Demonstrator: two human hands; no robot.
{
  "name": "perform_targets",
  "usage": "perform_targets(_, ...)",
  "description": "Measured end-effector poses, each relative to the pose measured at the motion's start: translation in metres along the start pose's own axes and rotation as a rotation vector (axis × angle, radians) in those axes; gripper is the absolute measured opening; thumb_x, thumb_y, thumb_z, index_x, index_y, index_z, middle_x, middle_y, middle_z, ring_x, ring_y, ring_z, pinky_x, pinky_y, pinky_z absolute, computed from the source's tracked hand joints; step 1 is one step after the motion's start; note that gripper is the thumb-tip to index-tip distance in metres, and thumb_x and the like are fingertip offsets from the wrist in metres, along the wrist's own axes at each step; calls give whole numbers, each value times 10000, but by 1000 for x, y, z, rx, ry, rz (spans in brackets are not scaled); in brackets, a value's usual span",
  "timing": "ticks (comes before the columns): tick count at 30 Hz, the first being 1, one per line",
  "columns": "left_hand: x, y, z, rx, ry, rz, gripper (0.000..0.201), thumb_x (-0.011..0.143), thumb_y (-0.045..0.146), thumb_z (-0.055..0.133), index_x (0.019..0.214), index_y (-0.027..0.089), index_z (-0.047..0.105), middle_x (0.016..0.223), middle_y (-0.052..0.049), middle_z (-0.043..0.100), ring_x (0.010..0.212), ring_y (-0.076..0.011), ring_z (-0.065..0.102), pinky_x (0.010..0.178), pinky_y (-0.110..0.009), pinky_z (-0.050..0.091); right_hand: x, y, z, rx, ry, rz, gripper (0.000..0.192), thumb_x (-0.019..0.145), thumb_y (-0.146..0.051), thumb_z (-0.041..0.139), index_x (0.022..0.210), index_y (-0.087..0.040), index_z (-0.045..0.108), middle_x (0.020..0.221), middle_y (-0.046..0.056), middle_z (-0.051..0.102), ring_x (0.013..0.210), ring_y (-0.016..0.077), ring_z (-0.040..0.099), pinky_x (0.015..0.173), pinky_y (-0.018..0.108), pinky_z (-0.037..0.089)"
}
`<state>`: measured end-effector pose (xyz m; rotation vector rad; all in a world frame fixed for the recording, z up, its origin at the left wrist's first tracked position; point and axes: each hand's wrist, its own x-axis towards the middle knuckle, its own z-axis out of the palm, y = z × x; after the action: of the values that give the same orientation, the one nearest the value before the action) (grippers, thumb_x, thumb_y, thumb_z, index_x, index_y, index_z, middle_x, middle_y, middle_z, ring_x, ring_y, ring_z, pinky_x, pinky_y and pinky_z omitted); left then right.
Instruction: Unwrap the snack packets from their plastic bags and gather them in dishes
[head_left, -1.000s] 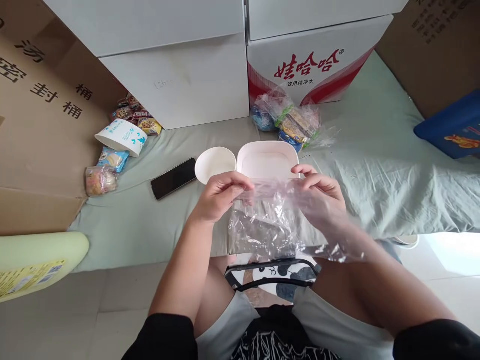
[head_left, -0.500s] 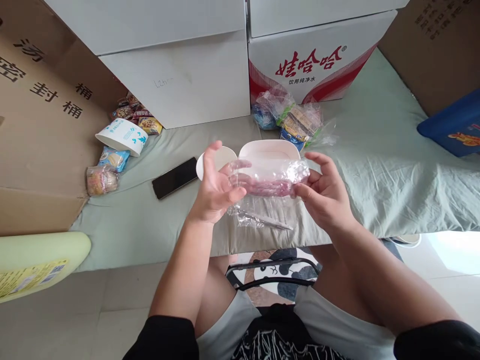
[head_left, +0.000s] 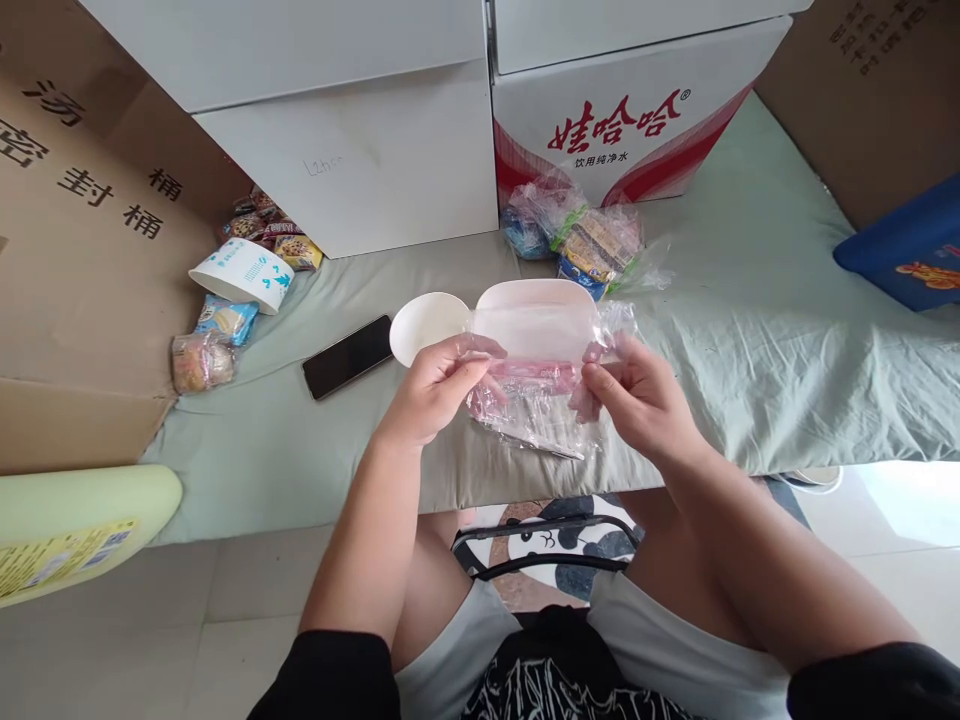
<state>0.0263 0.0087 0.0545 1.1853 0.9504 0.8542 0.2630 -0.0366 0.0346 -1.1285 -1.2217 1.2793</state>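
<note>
1. Left hand point(head_left: 435, 385) pinches one end of a clear plastic bag point(head_left: 536, 395)
2. Right hand point(head_left: 637, 400) pinches the other end
3. The bunched bag runs left-right between them, just before the white lunch box point(head_left: 536, 310)

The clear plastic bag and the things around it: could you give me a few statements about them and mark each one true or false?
1. Both hands, the left hand and the right hand, grip the clear plastic bag. True.
2. The phone lies on top of the white rectangular container. False: it lies on the green sheet, left of the small round white bowl.
3. The white box with red characters stands behind the bagged snacks. True.
4. The white paper cup stands upright. False: it lies tipped on its side.
</note>
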Motion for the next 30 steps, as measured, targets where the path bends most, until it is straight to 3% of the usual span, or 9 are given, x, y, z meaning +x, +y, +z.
perform_targets(4, 0, 2, -6, -101, -20, 5, 193, 761, 374, 767, 758, 185, 725, 526, 11, 656, 357, -110, 514, 355, -224, 384, 1, -3, -5, 49, 64, -56, 269, 868, -517, 713, 850, -264, 625, 639, -37, 570, 504, 112, 476, 482, 272, 396)
perform_targets(9, 3, 3, -8, 14, -90, 138, 358, 791, 482, 710, 625, 166, 743, 637, -81, 712, 585, -162, 621, 503, -266, 453, 2, -10, -9, 81, -4, -39, 467, 880, -634, 564, 683, -223, 665, 681, 55, 639, 565, 166, 538, 501, 324, 414)
perform_targets(13, 4, -1, -10, 225, -51, 143, 171, 726, 321, 833, 740, 182, 735, 707, -29, 681, 603, -114, 539, 530, -236, 425, 4, -7, -8, 57, 83, 32, 389, 762, -511, 839, 957, -267, 606, 714, -34, 614, 542, 123, 513, 515, 277, 429)
perform_targets(16, 5, -1, -13, 198, 85, 217, 228, 714, 269, 840, 885, 203, 706, 823, -16, 676, 679, -115, 576, 609, -234, 488, 7, -3, -6, 126, 98, 73, 565, 696, -445, 903, 1108, -294, 546, 763, -48, 631, 625, 142, 593, 612, 294, 505)
perform_targets(19, 3, 3, -12, 155, 355, 387, 302, 700, 242, 852, 920, 221, 647, 867, 4, 649, 741, -114, 610, 702, -240, 532, 9, -1, -5, 142, 154, 22, 375, 754, -457, 840, 919, -261, 565, 754, -27, 608, 650, 141, 588, 648, 305, 507)
perform_targets(21, -1, 7, -4, 190, 422, 426, 247, 746, 269, 835, 857, 215, 621, 794, 17, 618, 706, -110, 600, 694, -237, 532, 7, 0, -3, 97, 243, -62, 305, 814, -452, 780, 852, -258, 547, 800, -2, 634, 701, 155, 606, 679, 315, 510)
perform_targets(25, -11, 5, 24, 308, 172, 301, 257, 856, 393, 778, 1003, 202, 690, 1010, -76, 739, 959, -202, 706, 862, -309, 584, -6, -2, 7, -94, 337, -279, 231, 934, -455, 667, 880, -268, 541, 1044, 67, 729, 962, 226, 689, 851, 387, 536)
perform_targets(28, -13, -4, 40, 302, 71, 288, 540, 828, 443, 820, 1286, 223, 637, 1349, -127, 690, 1255, -278, 654, 1035, -376, 552, -16, -7, 16, -177, 186, -381, 174, 1001, -402, 600, 917, -271, 525, 1105, 79, 755, 1010, 230, 707, 880, 402, 538)
perform_targets(30, -12, -7, 44, 302, -3, 291, 603, 827, 463, 821, 1342, 226, 617, 1339, -129, 701, 1227, -290, 671, 1017, -389, 559, -21, -9, 19, -197, 51, -384, 149, 1016, -383, 579, 929, -272, 530, 1024, 57, 761, 915, 206, 709, 825, 380, 543)
